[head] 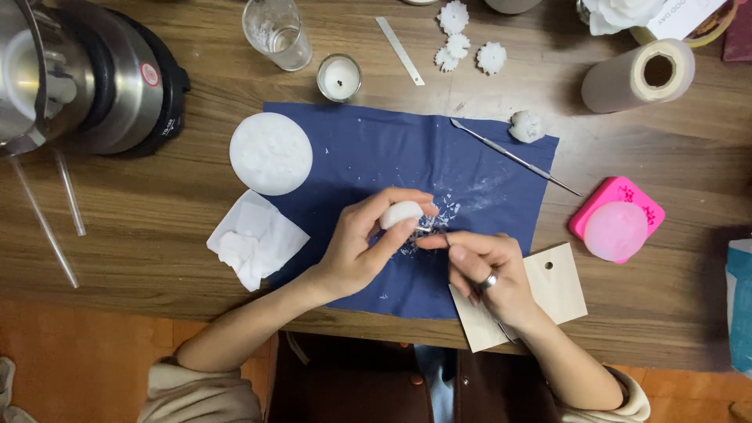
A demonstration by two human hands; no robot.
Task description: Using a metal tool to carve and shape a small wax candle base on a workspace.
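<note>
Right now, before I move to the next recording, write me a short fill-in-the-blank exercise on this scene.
1. The left hand holds a small ____ wax piece over the cloth.
2. That cloth is dark ____.
3. The round mould at the table's right side is ____.
4. The right hand wears a ____ on one finger.

Missing words: white; blue; pink; ring

A round red label [150, 74] sits on the steel appliance [117, 78].

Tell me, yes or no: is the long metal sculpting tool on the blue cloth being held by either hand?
No. The metal sculpting tool lies alone at the blue cloth's upper right edge, apart from both the left hand and the right hand.
</note>
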